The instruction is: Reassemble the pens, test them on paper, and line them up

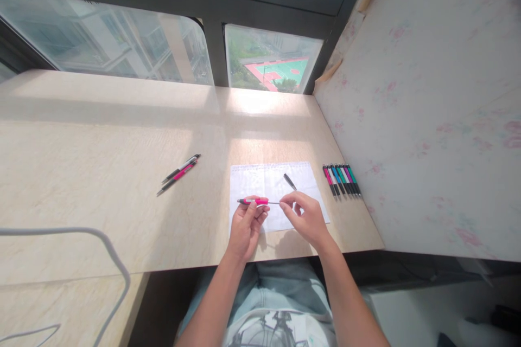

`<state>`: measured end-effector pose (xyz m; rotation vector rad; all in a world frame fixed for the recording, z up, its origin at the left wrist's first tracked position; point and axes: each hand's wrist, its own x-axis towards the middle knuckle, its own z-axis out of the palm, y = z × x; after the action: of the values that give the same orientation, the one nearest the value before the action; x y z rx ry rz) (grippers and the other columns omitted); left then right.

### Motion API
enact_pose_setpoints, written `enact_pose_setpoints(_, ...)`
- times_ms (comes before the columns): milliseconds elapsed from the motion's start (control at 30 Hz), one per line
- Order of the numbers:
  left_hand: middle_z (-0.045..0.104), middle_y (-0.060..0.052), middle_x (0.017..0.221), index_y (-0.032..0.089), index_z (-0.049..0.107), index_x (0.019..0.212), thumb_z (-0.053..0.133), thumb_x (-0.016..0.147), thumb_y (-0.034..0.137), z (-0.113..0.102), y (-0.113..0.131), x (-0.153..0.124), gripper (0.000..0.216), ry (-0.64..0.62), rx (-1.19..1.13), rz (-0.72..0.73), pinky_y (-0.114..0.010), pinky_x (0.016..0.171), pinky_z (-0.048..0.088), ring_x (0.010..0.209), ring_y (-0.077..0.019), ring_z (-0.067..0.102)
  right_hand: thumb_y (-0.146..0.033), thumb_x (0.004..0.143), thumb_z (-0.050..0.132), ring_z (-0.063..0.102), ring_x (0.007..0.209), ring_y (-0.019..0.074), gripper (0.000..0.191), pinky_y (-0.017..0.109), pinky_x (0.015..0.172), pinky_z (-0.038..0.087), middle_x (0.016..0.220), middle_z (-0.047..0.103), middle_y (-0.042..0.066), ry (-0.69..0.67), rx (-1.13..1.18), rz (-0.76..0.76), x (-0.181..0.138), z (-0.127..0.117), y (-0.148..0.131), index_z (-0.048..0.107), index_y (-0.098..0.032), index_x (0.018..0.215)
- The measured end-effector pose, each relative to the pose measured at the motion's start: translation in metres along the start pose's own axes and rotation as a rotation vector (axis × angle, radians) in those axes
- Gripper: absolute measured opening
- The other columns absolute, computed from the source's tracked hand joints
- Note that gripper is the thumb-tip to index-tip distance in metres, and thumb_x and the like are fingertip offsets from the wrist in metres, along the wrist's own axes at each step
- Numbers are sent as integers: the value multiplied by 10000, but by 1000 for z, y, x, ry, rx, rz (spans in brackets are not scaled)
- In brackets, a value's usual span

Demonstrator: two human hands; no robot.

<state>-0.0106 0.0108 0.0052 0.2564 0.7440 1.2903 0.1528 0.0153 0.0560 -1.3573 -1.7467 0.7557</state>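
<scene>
My left hand (247, 227) is closed around the pink barrel of a ballpoint pen (260, 201), whose black clicker end points left. A thin dark refill (274, 203) sticks out of the barrel's open right end. My right hand (303, 216) pinches the tip of that refill between thumb and fingers. Just beyond my right hand, the pen's loose black grip section (290, 181) lies on a white sheet of paper (248, 176). Both hands are above this paper.
Two pens, one white and black (181, 168) and one pink and black (177, 177), lie left of the paper. A row of several coloured pens (342, 180) lies at right, near the papered wall (431, 119). A grey cable (108, 244) curves at lower left. Windows stand behind the desk (101, 173).
</scene>
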Motion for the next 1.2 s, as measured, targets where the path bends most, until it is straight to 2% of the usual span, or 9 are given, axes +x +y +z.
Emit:
enact_pose_setpoints(100,727,-104,1034,178,582,1012,694,817,272,0,1,-2,244,-25,-5,-31,-207,691,545,787,-135,708,-248,896,539,581,681,147,129,264,581,417,805,675,30,-21,-41,-21,1,1,4,644,-207,833)
enact_pose_setpoints(233,737,-99,991,174,572,1011,696,817,251,-1,0,-1,243,-3,-16,-29,-214,732,553,800,-137,715,-239,907,523,582,716,153,137,275,640,428,807,667,29,-65,-101,-49,-1,0,10,638,-206,841)
enact_pose_setpoints(400,740,-94,956,176,566,1009,699,816,256,-2,-2,1,247,35,-35,-5,-216,760,554,825,-140,716,-243,904,520,595,736,159,133,259,593,422,818,666,31,-55,-86,15,-5,-5,15,635,-204,849)
enact_pose_setpoints(600,735,-85,962,190,563,996,703,813,284,1,0,0,250,15,-49,-26,-248,787,559,859,-168,719,-255,902,519,596,720,152,141,253,592,437,833,675,34,-38,-69,40,-3,-9,11,638,-199,853)
enact_pose_setpoints(833,739,-72,904,181,584,973,705,811,275,1,2,1,223,64,-97,-3,-216,752,565,827,-149,719,-278,907,510,595,721,153,155,250,596,451,836,672,31,-47,-53,64,-5,-13,17,635,-203,852)
enact_pose_setpoints(1000,737,-76,919,179,594,990,693,821,263,-2,1,4,212,80,-126,20,-213,767,564,835,-142,715,-289,897,519,600,737,171,150,269,602,458,822,665,36,107,-141,129,-7,-14,38,635,-204,856)
enact_pose_setpoints(1200,732,-77,940,179,596,986,706,809,255,-1,1,2,222,68,-119,0,-222,763,567,848,-151,713,-238,865,542,548,899,236,131,379,805,446,886,641,73,270,-444,-2,15,11,59,659,-208,815)
